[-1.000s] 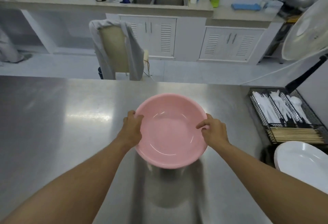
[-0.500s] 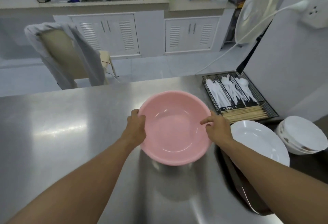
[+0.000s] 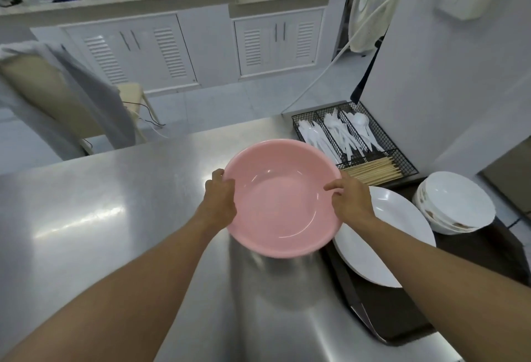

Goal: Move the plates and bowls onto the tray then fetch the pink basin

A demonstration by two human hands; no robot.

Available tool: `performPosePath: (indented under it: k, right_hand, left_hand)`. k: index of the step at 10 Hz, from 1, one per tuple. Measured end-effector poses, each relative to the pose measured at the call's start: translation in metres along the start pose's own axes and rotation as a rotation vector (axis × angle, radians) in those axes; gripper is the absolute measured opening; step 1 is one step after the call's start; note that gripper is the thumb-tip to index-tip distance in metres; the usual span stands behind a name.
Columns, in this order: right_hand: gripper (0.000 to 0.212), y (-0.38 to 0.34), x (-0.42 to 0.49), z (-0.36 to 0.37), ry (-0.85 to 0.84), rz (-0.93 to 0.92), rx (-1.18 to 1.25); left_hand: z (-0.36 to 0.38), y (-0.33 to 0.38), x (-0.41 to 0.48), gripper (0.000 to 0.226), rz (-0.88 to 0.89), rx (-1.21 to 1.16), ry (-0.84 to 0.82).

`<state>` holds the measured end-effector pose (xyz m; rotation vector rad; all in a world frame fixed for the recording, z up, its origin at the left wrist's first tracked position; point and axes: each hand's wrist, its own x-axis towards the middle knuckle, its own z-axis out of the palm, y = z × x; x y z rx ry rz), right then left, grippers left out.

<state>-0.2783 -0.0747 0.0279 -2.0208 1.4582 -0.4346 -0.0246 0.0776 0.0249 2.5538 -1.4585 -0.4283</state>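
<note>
I hold the empty pink basin (image 3: 280, 201) level above the steel table (image 3: 100, 218). My left hand (image 3: 219, 199) grips its left rim and my right hand (image 3: 349, 202) grips its right rim. To the right lies a dark brown tray (image 3: 402, 315). On it rest white plates (image 3: 396, 235), partly hidden by my right forearm and the basin's edge. A stack of white bowls (image 3: 457, 203) stands at the tray's far right end.
A black wire caddy (image 3: 353, 137) with white plastic cutlery and wooden chopsticks sits behind the tray, against a white wall block. A draped chair (image 3: 66, 103) stands beyond the table's far edge. A fan (image 3: 370, 2) and its cord hang at the back right.
The view has swung right along the table, and the basin with both hands on it now sits beside the tray. The plates and bowls have come fully into sight.
</note>
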Motion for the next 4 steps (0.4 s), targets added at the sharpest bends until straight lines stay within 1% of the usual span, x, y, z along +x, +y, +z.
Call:
performPosePath:
  k: [2,3,4]
  right_hand:
    - [0.05,0.008,0.0,-0.004,-0.118,0.0,0.036]
    - [0.051,0.006,-0.006,-0.011,-0.175,0.022,0.067]
    - [0.05,-0.005,-0.012,-0.021,-0.129,0.002,0.087]
  left_hand:
    - [-0.006,0.002,0.004,0.032,0.019,0.038,-0.065]
    - [-0.021,0.009,0.0,0.04,0.086,0.066,-0.124]
    - [-0.033,0.017,-0.001,0.046,0.186,0.069,-0.084]
